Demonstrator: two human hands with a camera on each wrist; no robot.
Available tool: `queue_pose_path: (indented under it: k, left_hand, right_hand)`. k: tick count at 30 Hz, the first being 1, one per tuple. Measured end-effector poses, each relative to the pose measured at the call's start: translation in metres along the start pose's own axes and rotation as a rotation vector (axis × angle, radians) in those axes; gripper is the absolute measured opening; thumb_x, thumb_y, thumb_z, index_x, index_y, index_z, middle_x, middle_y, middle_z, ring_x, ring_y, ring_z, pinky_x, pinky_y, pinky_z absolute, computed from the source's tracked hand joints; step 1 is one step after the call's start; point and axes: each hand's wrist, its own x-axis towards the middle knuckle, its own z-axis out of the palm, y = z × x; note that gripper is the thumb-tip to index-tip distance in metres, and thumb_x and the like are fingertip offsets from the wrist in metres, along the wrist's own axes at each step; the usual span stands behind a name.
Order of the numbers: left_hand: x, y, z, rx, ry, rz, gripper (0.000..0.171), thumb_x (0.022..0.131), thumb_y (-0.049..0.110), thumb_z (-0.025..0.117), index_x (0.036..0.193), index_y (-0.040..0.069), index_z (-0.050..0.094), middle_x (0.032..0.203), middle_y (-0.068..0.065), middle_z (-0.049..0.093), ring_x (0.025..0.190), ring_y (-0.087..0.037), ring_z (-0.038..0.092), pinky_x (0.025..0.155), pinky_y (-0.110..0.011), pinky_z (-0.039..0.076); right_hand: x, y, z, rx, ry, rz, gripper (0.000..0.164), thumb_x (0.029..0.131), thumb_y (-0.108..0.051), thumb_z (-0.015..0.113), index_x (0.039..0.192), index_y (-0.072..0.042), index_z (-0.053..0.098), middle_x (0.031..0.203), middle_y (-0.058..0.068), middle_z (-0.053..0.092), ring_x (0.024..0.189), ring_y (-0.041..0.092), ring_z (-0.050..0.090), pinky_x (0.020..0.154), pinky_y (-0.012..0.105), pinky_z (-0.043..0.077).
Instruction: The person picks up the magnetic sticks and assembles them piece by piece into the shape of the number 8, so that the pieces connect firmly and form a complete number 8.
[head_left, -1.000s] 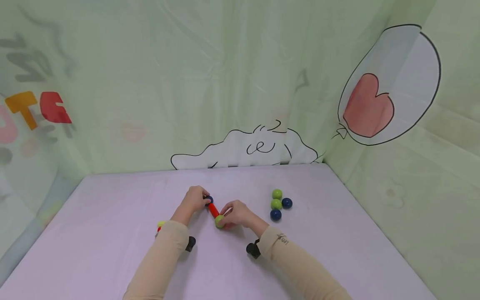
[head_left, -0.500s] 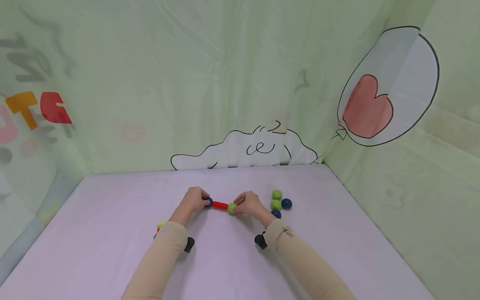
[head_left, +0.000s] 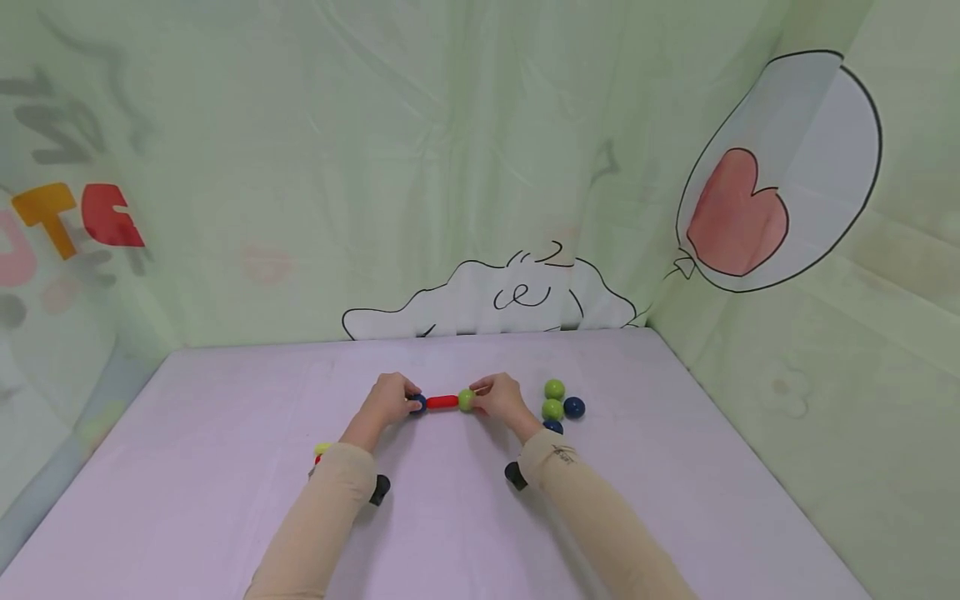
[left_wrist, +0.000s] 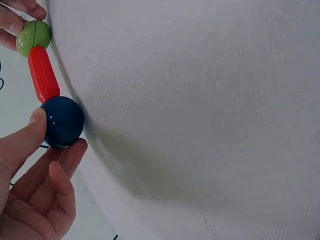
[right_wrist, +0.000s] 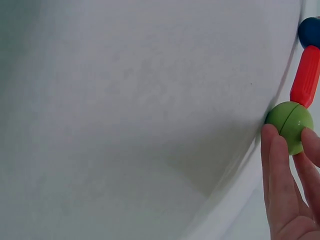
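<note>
A red ridged rod (head_left: 442, 402) lies level between two balls and touches both. At its left end is a dark blue ball (left_wrist: 63, 122), which my left hand (head_left: 389, 397) pinches between thumb and fingers. My right hand (head_left: 501, 399) holds the green ball (right_wrist: 290, 127) at the other end by its fingertips; a seam line runs round that ball. In the head view the rod runs almost straight from left to right. Both wrist views show the same joined piece.
Right of my right hand sit loose balls: green ones (head_left: 554, 388) (head_left: 552, 409) and dark blue ones (head_left: 574, 407) (head_left: 552, 427). Yellow and red pieces (head_left: 322, 448) show partly behind my left sleeve. The pale tabletop (head_left: 442, 533) ends at a printed curtain (head_left: 300, 208).
My right hand has swung the green ball and rod away from me and to the right, from a slant to nearly level. The left hand has stayed almost in place on the blue ball.
</note>
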Motion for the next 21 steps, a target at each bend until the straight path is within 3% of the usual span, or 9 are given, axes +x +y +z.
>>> queue_pose_path:
  k: [21]
  left_hand:
    - [-0.0001, 0.0071, -0.0001, 0.049, 0.013, -0.009, 0.022, 0.080, 0.006, 0.069, 0.101, 0.000, 0.069, 0.098, -0.013, 0.067, 0.101, -0.029, 0.058, 0.088, -0.038, 0.044]
  right_hand:
    - [0.0039, -0.0008, 0.0015, -0.035, 0.022, -0.028, 0.028, 0.074, -0.001, 0.073, 0.101, 0.002, 0.067, 0.091, 0.014, 0.066, 0.069, 0.014, 0.060, 0.060, 0.021, 0.050]
